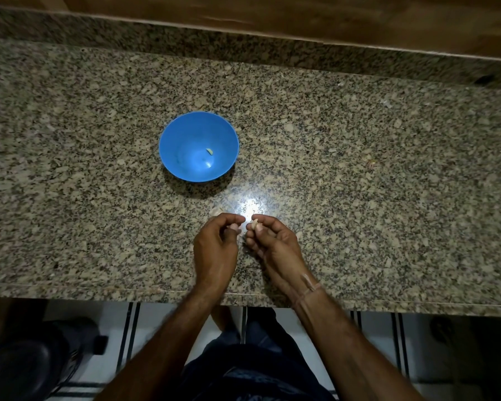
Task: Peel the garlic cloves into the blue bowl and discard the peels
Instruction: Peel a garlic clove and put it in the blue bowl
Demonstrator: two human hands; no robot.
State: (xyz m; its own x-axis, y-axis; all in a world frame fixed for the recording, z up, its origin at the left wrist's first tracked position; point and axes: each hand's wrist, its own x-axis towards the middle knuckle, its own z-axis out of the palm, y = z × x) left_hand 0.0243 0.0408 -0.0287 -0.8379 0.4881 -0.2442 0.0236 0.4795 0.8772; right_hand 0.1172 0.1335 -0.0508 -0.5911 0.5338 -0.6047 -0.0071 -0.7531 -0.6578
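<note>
Right hand pinches garlic clove; left hand grip contents unclear.

The countertop is speckled grey, tan and black granite, polished smooth and glossy enough to show 1 bright glare spot, and the panel behind it looks like brown wood with a satin sheen. The blue bowl looks like smooth moulded plastic with a soft shine on its inner wall, and the 1 peeled clove in it looks pale and slick. The garlic clove pinched in the right hand looks pale, dry and matt, and the dark garment below looks like matt cloth.
</note>
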